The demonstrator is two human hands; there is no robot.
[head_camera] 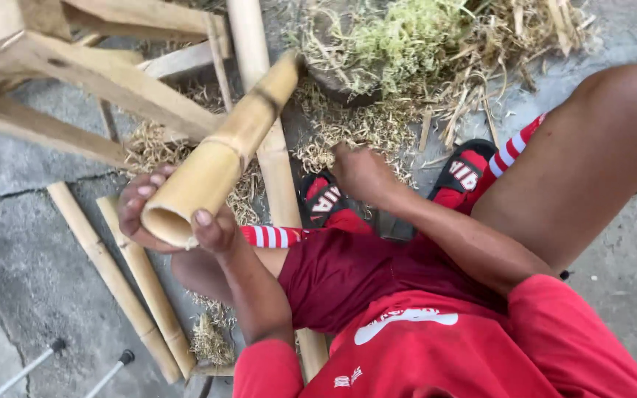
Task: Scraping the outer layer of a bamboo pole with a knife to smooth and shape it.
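My left hand (158,215) grips the open near end of a thick yellow bamboo tube (219,158), thumb on the rim and fingers wrapped under it. The tube slants up and away, and its far end lies over a long pale bamboo pole (248,37). My right hand (361,174) reaches forward and down, knuckles up and fingers curled, just above a black and red sandal (323,200). What the curled fingers hold, if anything, is hidden. I sit in a red shirt and red shorts, knees apart.
A rough wooden frame (97,74) stands at the upper left. Split bamboo lengths (116,280) lie on the cracked concrete. Shavings and a pile of greenish fibres (399,37) cover the ground ahead. Two thin metal rods (31,365) lie at the lower left.
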